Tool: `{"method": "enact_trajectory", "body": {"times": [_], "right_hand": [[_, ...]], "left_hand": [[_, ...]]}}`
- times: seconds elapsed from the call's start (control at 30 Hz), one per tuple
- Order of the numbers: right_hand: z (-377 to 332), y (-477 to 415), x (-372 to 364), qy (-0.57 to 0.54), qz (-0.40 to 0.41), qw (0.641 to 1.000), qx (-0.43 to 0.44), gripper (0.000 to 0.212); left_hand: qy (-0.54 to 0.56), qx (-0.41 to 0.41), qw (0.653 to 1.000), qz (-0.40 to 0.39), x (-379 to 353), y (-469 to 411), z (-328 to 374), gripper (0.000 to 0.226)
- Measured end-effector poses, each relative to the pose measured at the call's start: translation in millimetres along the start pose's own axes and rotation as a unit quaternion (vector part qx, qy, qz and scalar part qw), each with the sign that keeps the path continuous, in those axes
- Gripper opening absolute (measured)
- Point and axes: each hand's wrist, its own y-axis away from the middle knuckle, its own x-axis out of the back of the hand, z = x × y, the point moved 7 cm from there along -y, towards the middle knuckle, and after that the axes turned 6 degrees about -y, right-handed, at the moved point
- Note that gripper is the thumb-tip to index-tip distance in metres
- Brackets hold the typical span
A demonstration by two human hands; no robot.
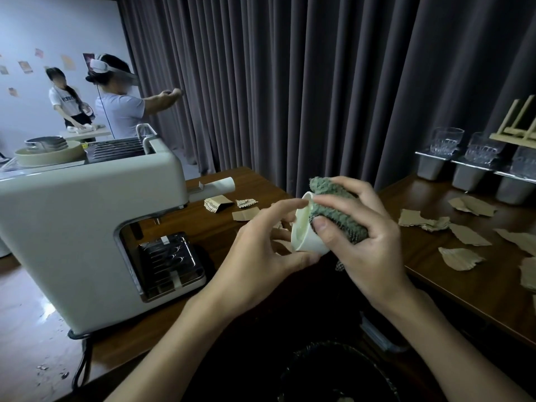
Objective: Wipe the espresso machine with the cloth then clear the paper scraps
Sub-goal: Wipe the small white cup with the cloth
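Observation:
The pale grey espresso machine [87,204] stands on the wooden table at the left, its metal drip tray [171,262] facing me. In front of me, my left hand [261,256] holds a small white cup [304,236] tilted on its side. My right hand [359,236] grips a green knitted cloth [333,207] and presses it against the cup's rim and outer wall. Brown paper scraps [467,235] lie scattered on the right table, and a few more scraps [245,213] lie behind the cup near the machine.
A white paper roll [223,185] lies beside the machine. Metal tubs [467,177] holding glasses line the right table's back edge. A dark bin [333,372] sits below my arms. Dark curtains hang behind. Two people stand far left.

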Motion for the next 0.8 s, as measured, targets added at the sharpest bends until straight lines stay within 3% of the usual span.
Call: {"method": "enact_trajectory", "body": {"times": [0.1, 0.27, 0.63, 0.8], "right_hand": [[-6, 6, -4, 0.026, -0.004, 0.999, 0.044, 0.026], [-7, 5, -6, 0.025, -0.031, 0.998, 0.041, 0.025], [6, -7, -5, -0.117, -0.059, 0.986, -0.103, 0.021], [6, -3, -5, -0.056, -0.029, 0.995, -0.071, 0.023]], "left_hand": [[0.067, 0.009, 0.997, -0.024, 0, 1, 4, 0.068], [0.104, 0.013, 0.994, -0.034, -1, 2, 4, 0.06], [0.053, -0.046, 0.997, -0.031, 0, 9, 6, 0.078], [0.028, -0.008, 0.999, -0.02, -4, 9, -4, 0.079]]}}
